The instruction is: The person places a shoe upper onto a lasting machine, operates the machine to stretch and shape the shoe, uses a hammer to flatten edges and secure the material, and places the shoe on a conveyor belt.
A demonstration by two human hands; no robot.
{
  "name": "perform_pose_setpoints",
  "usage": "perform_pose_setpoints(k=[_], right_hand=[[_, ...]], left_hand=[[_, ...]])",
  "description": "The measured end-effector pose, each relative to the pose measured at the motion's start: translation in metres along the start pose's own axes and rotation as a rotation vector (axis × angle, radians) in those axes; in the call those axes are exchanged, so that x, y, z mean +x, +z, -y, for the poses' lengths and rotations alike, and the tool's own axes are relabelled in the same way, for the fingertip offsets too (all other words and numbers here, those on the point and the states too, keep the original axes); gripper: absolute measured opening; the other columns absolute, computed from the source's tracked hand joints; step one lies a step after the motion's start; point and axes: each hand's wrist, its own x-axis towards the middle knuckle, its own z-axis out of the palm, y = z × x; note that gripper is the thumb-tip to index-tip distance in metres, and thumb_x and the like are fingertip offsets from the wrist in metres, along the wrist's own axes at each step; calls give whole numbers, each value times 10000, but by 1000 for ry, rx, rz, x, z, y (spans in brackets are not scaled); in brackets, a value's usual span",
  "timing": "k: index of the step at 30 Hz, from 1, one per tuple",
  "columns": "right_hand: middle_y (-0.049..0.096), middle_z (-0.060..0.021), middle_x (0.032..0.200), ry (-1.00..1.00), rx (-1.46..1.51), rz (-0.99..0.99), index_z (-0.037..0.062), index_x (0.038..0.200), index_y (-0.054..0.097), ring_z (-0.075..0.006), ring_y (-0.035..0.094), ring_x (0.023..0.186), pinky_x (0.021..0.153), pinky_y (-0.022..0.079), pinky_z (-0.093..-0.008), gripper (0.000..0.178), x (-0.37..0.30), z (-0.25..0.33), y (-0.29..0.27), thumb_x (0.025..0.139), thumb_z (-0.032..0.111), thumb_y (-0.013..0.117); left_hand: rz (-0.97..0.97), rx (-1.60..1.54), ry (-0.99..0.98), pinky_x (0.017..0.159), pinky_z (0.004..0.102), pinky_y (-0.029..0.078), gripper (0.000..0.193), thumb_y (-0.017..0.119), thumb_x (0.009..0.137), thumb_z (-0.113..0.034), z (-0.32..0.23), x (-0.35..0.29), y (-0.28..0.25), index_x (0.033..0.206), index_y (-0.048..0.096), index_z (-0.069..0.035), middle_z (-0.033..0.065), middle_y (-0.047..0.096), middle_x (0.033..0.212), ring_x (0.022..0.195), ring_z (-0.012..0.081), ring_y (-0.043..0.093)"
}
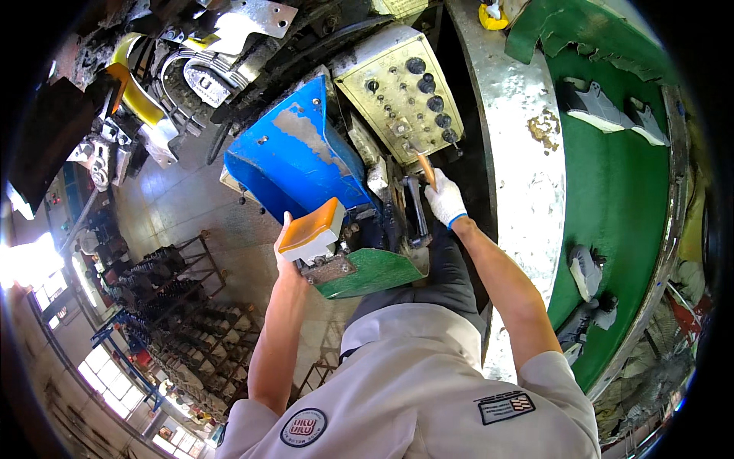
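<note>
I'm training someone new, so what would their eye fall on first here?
Probably the bright blue guard, left of the pale control panel. Just below that guard, the bare left hand is against an orange-topped block; the white-gloved right hand is just below the panel. On the right, gray shoes sit on a green surface.

Green belt (612,199): two shoes (600,109) near far end, one at right edge; more shoes (584,274) along left edge, nearer end. Floor (180,187): rack (208,252)

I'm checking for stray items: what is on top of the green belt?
Several grey shoes lie on the green belt; the belt surface directly beneath them is covered.
</note>
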Motion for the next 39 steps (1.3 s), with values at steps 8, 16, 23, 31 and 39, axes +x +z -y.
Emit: perform_pose_setpoints(k=[8, 16, 23, 31, 39], right_hand=[[680, -245, 894, 50, 56, 46, 26, 1077, 602, -437, 677, 888, 779, 514, -498, 283, -1, 7, -15, 962, 280, 651], [652, -79, 772, 268, 365, 63, 12, 1012, 641, -178, 622, 697, 654, 510, -356, 283, -35, 41, -21, 978, 292, 668], [604, -38, 713, 337, 472, 94, 45, 1001, 597, -138, 586, 525, 473, 493, -317, 170, -40, 107, -61, 974, 201, 658], [641, -26, 799, 228, 712, 253, -21, 1047, 646, -112, 616, 642, 569, 540, -286, 172, -45, 89, -63, 941, 100, 707], [686, -117, 745, -49, 147, 188, 7, 1052, 573, -237, 682, 587, 517, 533, -353, 219, -26, 100, -70, 960, 154, 707]], left_hand=[[24, 9, 17, 866, 439, 603, 702, 654, 951, -594, 1, -7, 8, 1294, 610, 17, 213, 698, 1201, 994, 333, 717], [70, -55, -23, 882, 443, 597, 646, 662, 960, -540, 2, -9, 5, 1280, 620, 20, 206, 707, 1205, 997, 336, 717], [76, -76, -2, 904, 457, 593, 641, 628, 987, -513, 3, -12, 10, 1303, 602, 44, 225, 693, 1235, 1043, 345, 712], [151, -137, -53, 931, 490, 586, 685, 555, 1014, -525, 2, -15, 14, 1361, 555, 65, 249, 669, 1273, 1079, 376, 698], [130, -132, -82, 953, 503, 574, 690, 588, 997, -511, 1, -11, 13, 1360, 552, 75, 263, 660, 1289, 1095, 398, 690]])
